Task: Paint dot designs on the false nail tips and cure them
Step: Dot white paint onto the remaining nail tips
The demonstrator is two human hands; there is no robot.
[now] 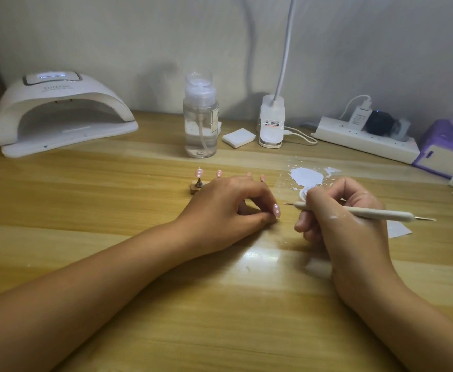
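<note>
Dotting is under way: the left hand pinches a pink nail tip low over the desk; the right hand grips the dotting pen, its point just beside the tip. Next likely needs a steady, light touch.

My two bare forearms come in from the lower corners and close toward the middle. My left hand lies knuckles up on the counter, fingers curled under, thumb and forefinger pinching a nail tip at their ends. My right hand sits just beside it, not touching, with its heel down and its fingers curled round a tool held like a pen. The tool's point aims left at the nail tip, close to it but apart. White smears mark the back of my right hand and wrist.
</note>
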